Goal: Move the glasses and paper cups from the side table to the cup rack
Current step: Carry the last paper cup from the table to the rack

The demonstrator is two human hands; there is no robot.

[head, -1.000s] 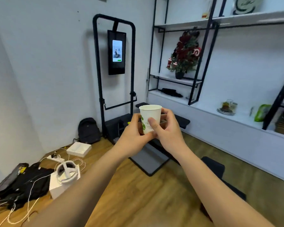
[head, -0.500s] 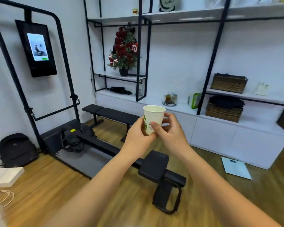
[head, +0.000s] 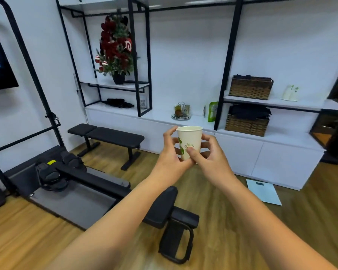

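A white paper cup [head: 189,139] with a green leaf print stands upright in mid-air at chest height, held between both hands. My left hand [head: 171,154] wraps its left side and bottom. My right hand [head: 209,154] pinches its right side with thumb in front. Far behind, on the white counter, stands the cup rack [head: 181,111]: a wire stand on a round plate with a couple of cups or glasses hanging on it. The side table is out of view.
A black weight bench [head: 107,136] and a rowing machine [head: 98,184] with its seat [head: 164,209] lie on the wood floor between me and the counter. A pale scale [head: 263,193] lies on the floor at right. Wicker baskets [head: 248,121] and a potted red plant [head: 115,49] fill the shelves.
The view has swung right, from the wall screen and bags to the shelf unit, and come closer to the counter. The cup stays held in both hands.
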